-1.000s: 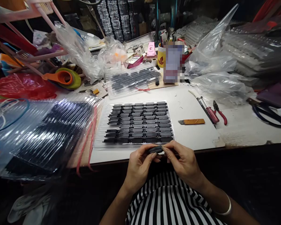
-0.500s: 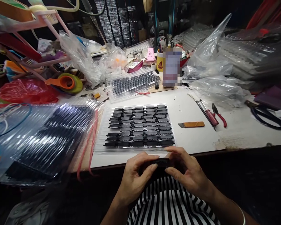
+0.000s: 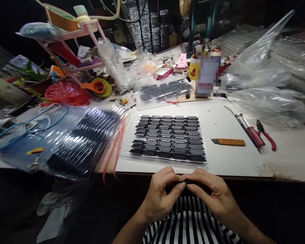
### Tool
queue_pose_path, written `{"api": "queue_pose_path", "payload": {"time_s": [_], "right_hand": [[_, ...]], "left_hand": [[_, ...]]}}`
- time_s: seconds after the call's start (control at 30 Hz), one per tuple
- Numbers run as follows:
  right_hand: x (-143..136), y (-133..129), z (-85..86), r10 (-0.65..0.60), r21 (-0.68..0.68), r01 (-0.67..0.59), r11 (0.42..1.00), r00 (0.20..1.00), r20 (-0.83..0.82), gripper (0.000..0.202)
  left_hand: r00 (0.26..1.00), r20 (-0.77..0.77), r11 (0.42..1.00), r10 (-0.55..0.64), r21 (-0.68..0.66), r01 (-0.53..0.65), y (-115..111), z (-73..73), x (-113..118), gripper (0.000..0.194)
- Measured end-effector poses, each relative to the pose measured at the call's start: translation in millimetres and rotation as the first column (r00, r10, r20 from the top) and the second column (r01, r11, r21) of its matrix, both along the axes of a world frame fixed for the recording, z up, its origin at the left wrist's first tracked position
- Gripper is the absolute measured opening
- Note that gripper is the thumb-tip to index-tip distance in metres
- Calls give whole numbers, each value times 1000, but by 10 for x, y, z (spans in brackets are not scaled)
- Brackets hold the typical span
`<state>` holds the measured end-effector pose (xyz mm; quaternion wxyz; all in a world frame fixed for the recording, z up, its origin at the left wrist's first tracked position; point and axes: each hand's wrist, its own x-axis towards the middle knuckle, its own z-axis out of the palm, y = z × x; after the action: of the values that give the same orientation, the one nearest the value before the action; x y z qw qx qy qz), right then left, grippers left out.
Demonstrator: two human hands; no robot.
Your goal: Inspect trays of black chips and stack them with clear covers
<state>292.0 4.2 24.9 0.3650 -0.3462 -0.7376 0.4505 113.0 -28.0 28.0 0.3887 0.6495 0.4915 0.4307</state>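
My left hand (image 3: 161,193) and my right hand (image 3: 213,191) meet above my lap, just off the front edge of the table. Thumbs and forefingers of both are pinched around a small black connector-like strip (image 3: 187,182), mostly hidden by the fingertips. Beyond them, on the white board, lies a clear plastic tray (image 3: 125,154). It holds several rows of black toothed connector strips (image 3: 167,149), laid end to end. The lower left of the tray has a gap in one row.
Right of the tray lie a craft knife (image 3: 230,142), a red-handled screwdriver (image 3: 255,135) and pliers (image 3: 266,135). Stacked clear trays (image 3: 91,135) with black strips stand at the left, beside red ties (image 3: 114,149). Plastic bags (image 3: 266,98) and a yellow mug (image 3: 193,69) are behind.
My hands have drawn closer together, and the black strip, plainer half a second ago, is now mostly covered by fingers. The camera has turned left, shifting the table rightward in view.
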Motion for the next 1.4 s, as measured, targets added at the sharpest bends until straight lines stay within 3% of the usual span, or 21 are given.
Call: {"api": "queue_pose_path", "payload": {"time_s": [0.13, 0.23, 0.27, 0.3, 0.33, 0.37, 0.43, 0.53, 0.63, 0.73, 0.83, 0.93, 1.03, 1.1, 1.17, 1.23, 1.3, 1.4], "right_hand": [[-26, -24, -5, 3, -1, -3, 1000, 1000, -7, 23], [9, 23, 0, 98, 42, -100, 994, 994, 49, 43], [38, 53, 1, 101, 53, -105, 993, 993, 62, 51], [76, 86, 1, 76, 59, -80, 995, 995, 66, 55], [120, 121, -1, 24, 63, -28, 998, 998, 62, 54], [168, 154, -7, -47, 64, 43, 997, 997, 56, 48], [260, 209, -30, -195, 54, 192, 980, 979, 65, 34], [364, 262, -76, -319, 53, 315, 948, 941, 115, 26], [447, 337, -116, -426, 103, 414, 904, 888, 175, 27], [590, 519, -187, -584, 296, 514, 805, 775, 242, 31], [825, 790, -331, -610, 558, 366, 744, 714, 345, 37], [1067, 1015, -483, -600, 664, 207, 718, 668, 441, 36], [1194, 1096, -531, -693, 708, 234, 666, 546, 471, 37], [1185, 1071, -497, -786, 748, 309, 587, 439, 435, 40], [1105, 998, -433, -824, 767, 365, 528, 438, 359, 41], [966, 895, -360, -766, 732, 381, 564, 572, 293, 36], [794, 785, -294, -632, 636, 350, 688, 720, 288, 29], [546, 655, -235, -470, 490, 283, 824, 825, 313, 31]], "left_hand": [[1000, -9, 1000, -5, -27, 5, -26, 83, -56, 14], [999, -35, 995, -35, -92, 32, 63, 186, -349, 16], [997, -64, 996, 47, -77, -52, 125, 206, -498, 18], [971, -113, 976, 212, -36, -217, 202, 214, -662, 20], [894, -178, 910, 412, 21, -415, 291, 207, -831, 24], [840, -209, 863, 501, 49, -502, 387, 187, -994, 29], [789, -273, 829, 550, 64, -556, 577, 126, -1266, 32], [748, -401, 832, 529, 71, -551, 807, 43, -1470, 26], [692, -517, 833, 503, 79, -547, 940, 19, -1472, 19], [630, -576, 815, 521, 114, -569, 973, 25, -1411, 36], [623, -578, 819, 527, 148, -555, 900, 6, -1344, 40], [635, -568, 833, 524, 183, -523, 777, -51, -1253, 50], [630, -639, 879, 442, 169, -446, 699, -112, -1164, 64], [621, -700, 914, 353, 117, -389, 698, -139, -1145, 68], [635, -700, 919, 328, 80, -387, 738, -155, -1179, 70], [658, -642, 893, 393, 96, -440, 815, -166, -1251, 73], [695, -572, 878, 436, 99, -469, 913, -173, -1328, 77], [754, -544, 906, 367, 26, -422, 1033, -171, -1375, 82]]}}
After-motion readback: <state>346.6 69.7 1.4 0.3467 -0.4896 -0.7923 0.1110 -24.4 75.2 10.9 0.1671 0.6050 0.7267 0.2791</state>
